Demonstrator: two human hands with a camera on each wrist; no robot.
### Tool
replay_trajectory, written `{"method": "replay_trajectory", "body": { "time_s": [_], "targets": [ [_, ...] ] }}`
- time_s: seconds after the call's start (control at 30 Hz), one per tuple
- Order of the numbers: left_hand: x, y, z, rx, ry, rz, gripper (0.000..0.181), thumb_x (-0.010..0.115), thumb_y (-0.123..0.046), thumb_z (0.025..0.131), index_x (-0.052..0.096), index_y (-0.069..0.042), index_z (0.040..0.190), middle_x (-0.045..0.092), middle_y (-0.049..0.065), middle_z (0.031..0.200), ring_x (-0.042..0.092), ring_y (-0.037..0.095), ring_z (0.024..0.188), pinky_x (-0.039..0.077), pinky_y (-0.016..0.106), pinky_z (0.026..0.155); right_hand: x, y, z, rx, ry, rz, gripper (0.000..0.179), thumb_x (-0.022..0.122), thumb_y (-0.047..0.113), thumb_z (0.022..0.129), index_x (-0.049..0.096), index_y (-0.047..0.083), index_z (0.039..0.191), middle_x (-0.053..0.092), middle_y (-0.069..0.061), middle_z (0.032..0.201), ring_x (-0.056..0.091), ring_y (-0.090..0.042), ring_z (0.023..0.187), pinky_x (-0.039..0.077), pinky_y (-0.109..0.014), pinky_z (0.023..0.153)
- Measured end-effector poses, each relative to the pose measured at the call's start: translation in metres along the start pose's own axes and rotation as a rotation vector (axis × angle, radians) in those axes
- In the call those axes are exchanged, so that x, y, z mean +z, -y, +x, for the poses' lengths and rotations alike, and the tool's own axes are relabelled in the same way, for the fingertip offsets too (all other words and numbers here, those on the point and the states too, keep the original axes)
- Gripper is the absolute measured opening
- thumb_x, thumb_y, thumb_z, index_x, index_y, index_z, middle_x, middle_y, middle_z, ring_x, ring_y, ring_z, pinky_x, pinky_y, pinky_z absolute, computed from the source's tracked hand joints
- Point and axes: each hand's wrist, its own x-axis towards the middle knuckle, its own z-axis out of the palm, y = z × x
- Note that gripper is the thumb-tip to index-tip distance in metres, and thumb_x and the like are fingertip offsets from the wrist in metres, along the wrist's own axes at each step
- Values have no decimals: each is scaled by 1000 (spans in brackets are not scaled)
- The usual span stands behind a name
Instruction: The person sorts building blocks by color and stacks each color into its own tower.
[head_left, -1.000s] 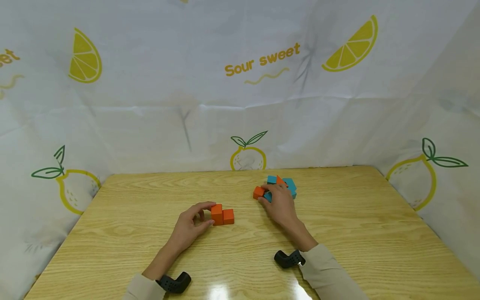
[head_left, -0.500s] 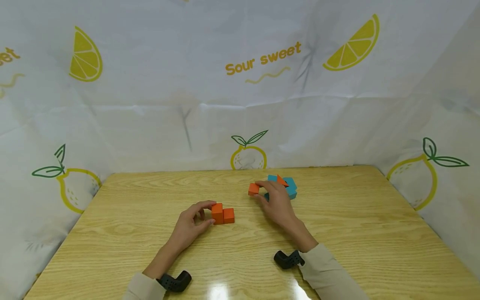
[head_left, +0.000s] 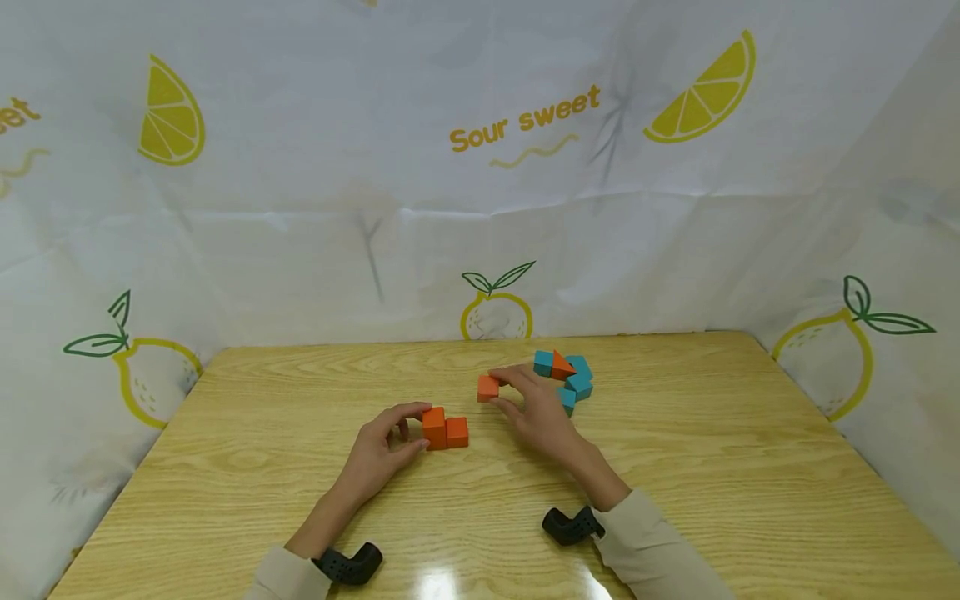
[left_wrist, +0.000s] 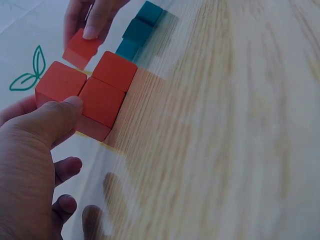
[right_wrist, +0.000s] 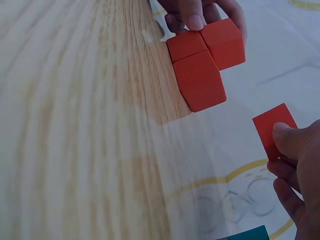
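Note:
My left hand (head_left: 378, 454) pinches an L-shaped group of orange cubes between thumb and fingers. Two of the cubes stand side by side on the table, and an upper orange cube (left_wrist: 61, 82) sits on the left one. The thumb lies across the joint between upper and lower cube. The right-hand lower cube (head_left: 457, 432) is free of fingers. My right hand (head_left: 543, 417) holds another orange block (right_wrist: 272, 127) by thumb and fingertips, raised above the table, to the right of the group and apart from it.
Several teal blocks (head_left: 579, 387) lie at the back right of the wooden table (head_left: 675, 467), with an orange triangular block (head_left: 561, 366) among them. A white cloth (head_left: 337, 275) printed with lemons hangs behind the table and along its sides.
My right hand has lifted the orange block away from the teal blocks and carried it left, towards the orange cubes. My left hand has stayed in place on the group.

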Motion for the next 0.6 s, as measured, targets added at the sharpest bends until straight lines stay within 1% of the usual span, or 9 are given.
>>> {"method": "replay_trajectory", "body": {
  "time_s": [0.1, 0.2, 0.3, 0.37, 0.43, 0.5, 0.6],
  "targets": [
    [0, -4, 0, 1, -4, 7, 50, 75, -2, 80, 61, -14, 126, 63, 2, 106, 50, 27, 76, 38, 34, 58, 2, 2, 0, -4, 15, 13, 40, 72, 4, 85, 61, 3, 123, 61, -8, 114, 59, -22, 101, 50, -39, 82],
    [-2, -17, 1, 10, -4, 8, 48, 74, 3, 80, 61, -8, 125, 63, 7, 105, 50, 32, 75, 39, 35, 57, 5, 5, 1, -11, 30, 41, 40, 72, 6, 85, 62, 2, 123, 61, -9, 114, 59, -21, 99, 51, -38, 81],
    [-5, -31, 1, 28, -8, 3, 47, 74, 6, 79, 62, -6, 123, 63, 8, 103, 49, 31, 75, 38, 34, 57, 8, 8, 1, -14, 53, 78, 40, 72, 6, 85, 62, 1, 123, 62, -9, 114, 59, -22, 100, 50, -38, 82],
    [-6, -35, 1, 35, -12, -1, 46, 74, 6, 79, 62, -5, 122, 63, 7, 103, 49, 30, 74, 38, 33, 57, 10, 11, 1, -15, 67, 90, 41, 72, 5, 84, 62, 1, 123, 62, -9, 114, 60, -22, 102, 50, -38, 84],
    [-6, -36, 1, 33, -14, 0, 46, 74, 6, 79, 62, -6, 122, 63, 7, 103, 49, 30, 74, 38, 34, 57, 12, 14, 0, -10, 86, 98, 41, 73, 5, 84, 61, 2, 124, 62, -8, 114, 60, -21, 103, 50, -36, 86],
    [-5, -32, 1, 20, -11, 2, 46, 74, 5, 79, 62, -6, 122, 63, 7, 103, 49, 31, 74, 38, 34, 57, 13, 17, -1, -2, 105, 105, 41, 72, 5, 84, 61, 2, 124, 62, -7, 114, 60, -20, 104, 49, -35, 87],
    [-3, -22, 1, 4, -8, 16, 48, 74, 4, 79, 62, -7, 124, 63, 6, 103, 50, 32, 74, 38, 34, 57, 15, 20, -2, 0, 127, 115, 40, 71, 7, 86, 61, 2, 125, 61, -6, 115, 59, -19, 105, 49, -36, 87]
  ]
}}
